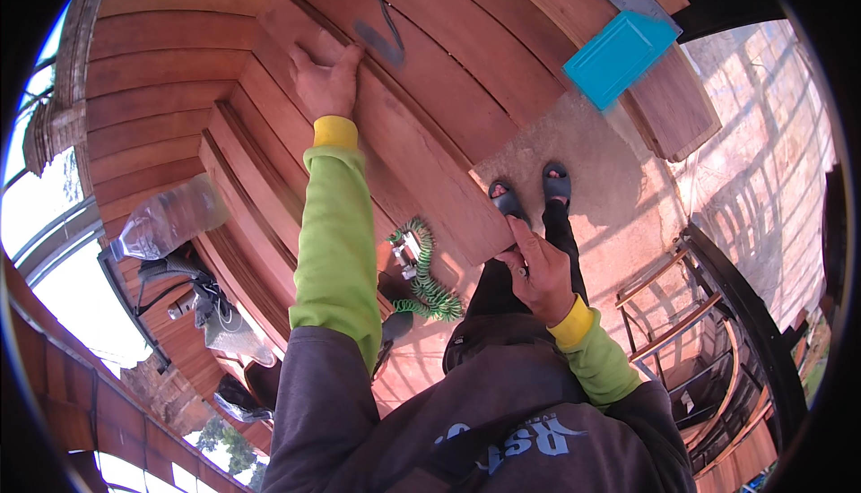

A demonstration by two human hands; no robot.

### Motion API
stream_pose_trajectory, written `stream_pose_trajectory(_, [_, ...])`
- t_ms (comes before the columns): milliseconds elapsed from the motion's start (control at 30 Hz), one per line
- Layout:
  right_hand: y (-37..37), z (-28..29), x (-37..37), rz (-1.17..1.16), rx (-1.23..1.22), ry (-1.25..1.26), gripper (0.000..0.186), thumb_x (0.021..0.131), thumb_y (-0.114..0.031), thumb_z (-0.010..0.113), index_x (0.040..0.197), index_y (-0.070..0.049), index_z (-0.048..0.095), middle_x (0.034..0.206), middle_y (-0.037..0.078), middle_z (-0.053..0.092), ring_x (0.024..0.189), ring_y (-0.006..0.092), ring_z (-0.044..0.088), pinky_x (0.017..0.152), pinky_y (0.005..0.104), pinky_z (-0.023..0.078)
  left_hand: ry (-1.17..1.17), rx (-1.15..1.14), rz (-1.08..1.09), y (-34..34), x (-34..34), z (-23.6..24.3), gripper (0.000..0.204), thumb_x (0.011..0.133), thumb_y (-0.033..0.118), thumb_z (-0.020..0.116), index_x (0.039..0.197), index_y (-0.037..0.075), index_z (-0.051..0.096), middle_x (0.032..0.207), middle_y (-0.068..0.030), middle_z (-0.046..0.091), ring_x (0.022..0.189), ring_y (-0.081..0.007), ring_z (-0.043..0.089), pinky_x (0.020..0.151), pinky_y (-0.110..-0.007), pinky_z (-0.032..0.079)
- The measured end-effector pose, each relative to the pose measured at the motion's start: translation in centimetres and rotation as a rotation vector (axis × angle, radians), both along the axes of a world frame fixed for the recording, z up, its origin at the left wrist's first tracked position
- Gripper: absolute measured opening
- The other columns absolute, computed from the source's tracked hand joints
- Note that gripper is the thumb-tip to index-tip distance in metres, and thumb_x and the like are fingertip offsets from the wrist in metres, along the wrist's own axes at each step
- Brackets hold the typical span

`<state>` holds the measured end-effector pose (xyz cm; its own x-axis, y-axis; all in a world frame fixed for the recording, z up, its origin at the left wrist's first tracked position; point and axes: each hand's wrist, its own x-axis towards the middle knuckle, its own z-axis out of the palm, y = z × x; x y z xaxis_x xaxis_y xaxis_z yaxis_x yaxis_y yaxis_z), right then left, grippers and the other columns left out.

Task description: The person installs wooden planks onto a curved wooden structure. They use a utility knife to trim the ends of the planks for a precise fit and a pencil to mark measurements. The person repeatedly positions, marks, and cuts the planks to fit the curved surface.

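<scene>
A long reddish-brown wooden plank [408,152] slants across the stacked boards, its near end reaching toward my body. My left hand [327,82] is on the plank's far part, thumb at one long edge and the other fingers bent and partly hidden. At the near end corner, my right hand [540,273] grips the wood, its index finger stretched along the end. A small dark and shiny spot shows at the right fingers, too small to name. Below the plank, a green coiled air hose [432,278] lies beside a silvery metal tool [408,254].
A turquoise plastic tray [621,58] sits on boards [668,116] at the far right. At left are a clear plastic bottle [170,217], a dark bag [175,269] and leaning planks [256,193]. A black metal frame with wooden slats [744,350] stands at right. My sandalled feet [556,184] are on the floor.
</scene>
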<state>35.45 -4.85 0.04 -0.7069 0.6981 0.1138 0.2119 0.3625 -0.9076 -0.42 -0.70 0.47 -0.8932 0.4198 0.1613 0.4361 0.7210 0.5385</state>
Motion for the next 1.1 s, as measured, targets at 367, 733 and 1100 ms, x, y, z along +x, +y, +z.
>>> stream_pose_trajectory(367, [-0.7,1.1,0.9,-0.121,-0.705,0.138,0.044,0.084,-0.004,0.064,0.125,0.002,0.051,0.094,0.016,0.065,0.067,0.015,0.063,0.059,0.0255,0.05,0.007,-0.109,-0.004,-0.5,-0.9,-0.7,0.108,0.059,0.05,0.075,0.139,-0.008,0.032,0.141,-0.0286,0.036,0.13,-0.0391,0.038,0.108,-0.037,0.033])
stream_pose_trajectory(733, [-3.2,1.0,-2.1,-0.104,-0.012,-0.175,0.091,0.061,-0.028,0.083,0.13,0.005,0.033,0.113,0.02,0.052,0.096,0.0325,0.06,0.069,0.0336,0.054,-0.016,-0.122,0.01,-0.5,-0.7,-0.1,0.11,0.057,0.05,0.076,0.139,-0.009,0.032,0.134,-0.0293,0.045,0.128,-0.0374,0.042,0.107,-0.036,0.034])
stream_pose_trajectory(1100, [-5.0,-0.5,-2.9,-0.229,-0.021,-0.056,0.093,0.052,-0.008,0.084,0.129,0.005,0.034,0.123,0.024,0.048,0.099,0.0363,0.06,0.07,0.035,0.055,-0.047,0.015,0.014,-0.6,0.1,0.2,0.108,0.056,0.046,0.078,0.137,-0.011,0.035,0.135,-0.0293,0.045,0.128,-0.0366,0.042,0.108,-0.035,0.032])
